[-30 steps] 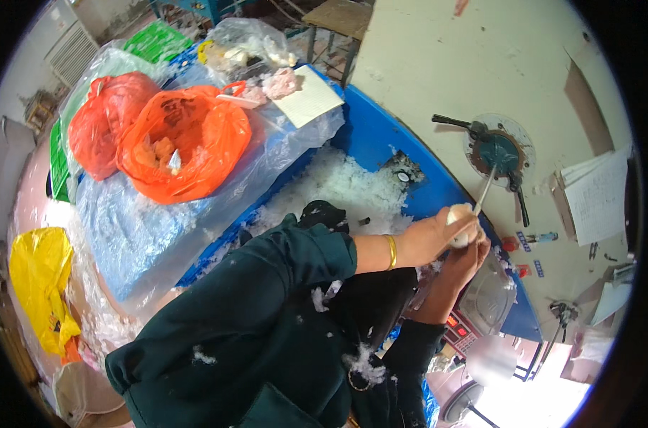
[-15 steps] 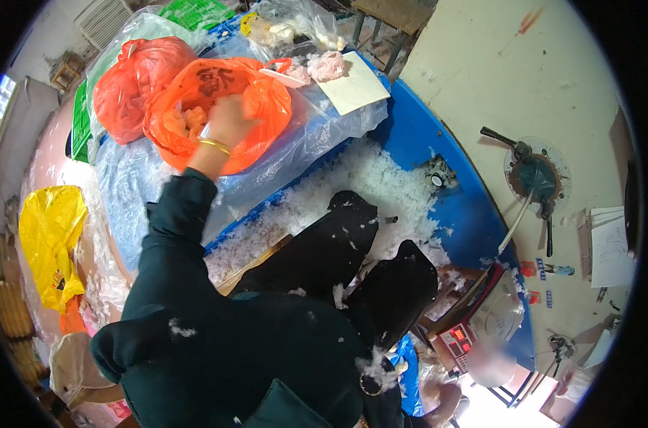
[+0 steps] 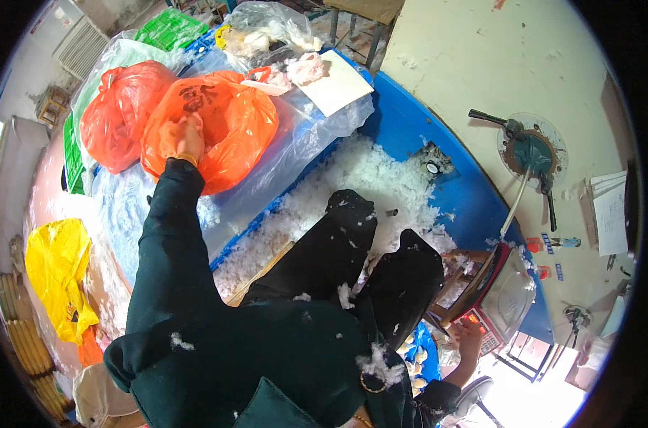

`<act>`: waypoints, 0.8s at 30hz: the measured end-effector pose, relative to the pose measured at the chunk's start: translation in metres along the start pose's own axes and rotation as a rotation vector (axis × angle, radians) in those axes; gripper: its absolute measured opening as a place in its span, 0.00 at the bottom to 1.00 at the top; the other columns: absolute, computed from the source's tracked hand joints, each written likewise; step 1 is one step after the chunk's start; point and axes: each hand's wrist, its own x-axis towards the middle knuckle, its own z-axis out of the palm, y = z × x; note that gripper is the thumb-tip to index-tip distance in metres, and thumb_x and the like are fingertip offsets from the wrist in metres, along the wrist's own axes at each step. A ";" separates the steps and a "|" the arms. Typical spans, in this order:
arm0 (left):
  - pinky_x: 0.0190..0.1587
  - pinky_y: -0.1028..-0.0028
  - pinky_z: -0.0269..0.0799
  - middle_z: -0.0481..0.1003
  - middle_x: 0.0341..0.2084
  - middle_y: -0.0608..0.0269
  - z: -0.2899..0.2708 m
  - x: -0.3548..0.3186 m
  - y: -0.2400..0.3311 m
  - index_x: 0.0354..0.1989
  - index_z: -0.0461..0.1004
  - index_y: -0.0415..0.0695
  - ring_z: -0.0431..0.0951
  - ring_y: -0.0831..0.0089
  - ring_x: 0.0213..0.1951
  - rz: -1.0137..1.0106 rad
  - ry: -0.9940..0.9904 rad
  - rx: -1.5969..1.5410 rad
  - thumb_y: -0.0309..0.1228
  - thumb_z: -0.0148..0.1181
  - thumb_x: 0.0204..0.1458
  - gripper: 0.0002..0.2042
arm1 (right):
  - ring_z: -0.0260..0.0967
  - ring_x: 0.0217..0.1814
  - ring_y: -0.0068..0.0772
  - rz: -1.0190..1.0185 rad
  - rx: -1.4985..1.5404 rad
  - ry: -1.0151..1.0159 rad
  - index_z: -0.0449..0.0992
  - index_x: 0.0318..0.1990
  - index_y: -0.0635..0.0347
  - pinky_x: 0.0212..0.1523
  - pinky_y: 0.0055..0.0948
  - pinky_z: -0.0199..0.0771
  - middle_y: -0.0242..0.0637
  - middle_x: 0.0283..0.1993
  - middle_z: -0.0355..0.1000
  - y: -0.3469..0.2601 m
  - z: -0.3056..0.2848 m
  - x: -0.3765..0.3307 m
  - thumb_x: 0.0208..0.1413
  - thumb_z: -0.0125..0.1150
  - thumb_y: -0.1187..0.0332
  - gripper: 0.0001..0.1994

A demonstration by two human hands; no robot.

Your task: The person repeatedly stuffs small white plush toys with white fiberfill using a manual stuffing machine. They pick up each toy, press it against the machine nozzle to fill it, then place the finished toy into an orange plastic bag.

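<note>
My left hand (image 3: 187,139) reaches into an orange plastic bag (image 3: 242,139) at the upper left. Its fingers curl among pale orange-tinted lumps there; what they grip, if anything, is hidden. A knotted red-orange bag (image 3: 117,118) bulges just left of it. At the lower right, my right hand (image 3: 469,342) is at the front panel of a red digital scale (image 3: 489,324) with a lit display. Its fingers are partly stretched out, and I see nothing held in them.
Clear plastic sheeting (image 3: 295,153) lies under the bags, near a paper sheet (image 3: 336,84) and pink fluffy clumps (image 3: 306,68). White fluff (image 3: 381,178) fills a blue-edged trough before my knees. A pale table (image 3: 445,78) bears a clamped device (image 3: 534,153). A yellow bag (image 3: 56,267) lies left.
My left hand has shifted left and lower inside the orange bag. My right hand has come into view at the scale's panel. The whole view has turned slightly.
</note>
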 end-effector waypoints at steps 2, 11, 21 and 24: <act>0.26 0.75 0.66 0.70 0.27 0.67 -0.014 0.025 -0.011 0.36 0.67 0.47 0.70 0.74 0.24 0.335 -0.051 0.061 0.34 0.57 0.51 0.08 | 0.71 0.28 0.25 -0.223 0.008 0.054 0.75 0.40 0.63 0.25 0.22 0.71 0.34 0.29 0.72 0.008 0.000 0.025 0.54 0.60 0.71 0.08; 0.23 0.84 0.62 0.75 0.29 0.70 0.035 -0.064 0.237 0.41 0.72 0.44 0.71 0.84 0.25 -0.262 -0.628 -0.714 0.24 0.61 0.48 0.12 | 0.70 0.35 0.26 -0.437 0.224 -0.033 0.77 0.40 0.65 0.38 0.22 0.69 0.35 0.34 0.72 -0.157 0.026 0.018 0.51 0.60 0.74 0.09; 0.24 0.87 0.60 0.73 0.38 0.68 0.130 -0.288 0.364 0.47 0.71 0.42 0.70 0.87 0.29 -0.183 -1.623 -0.759 0.19 0.57 0.46 0.18 | 0.63 0.32 0.14 -0.779 0.584 -0.099 0.72 0.43 0.64 0.29 0.17 0.64 0.28 0.33 0.69 -0.288 0.084 0.025 0.53 0.63 0.71 0.11; 0.22 0.87 0.55 0.72 0.27 0.71 0.143 -0.322 0.374 0.40 0.73 0.41 0.64 0.88 0.23 -0.320 -1.528 -0.793 0.24 0.62 0.50 0.10 | 0.59 0.27 0.11 -0.617 0.677 -0.052 0.71 0.38 0.63 0.25 0.16 0.59 0.23 0.27 0.67 -0.272 0.070 0.022 0.55 0.63 0.68 0.10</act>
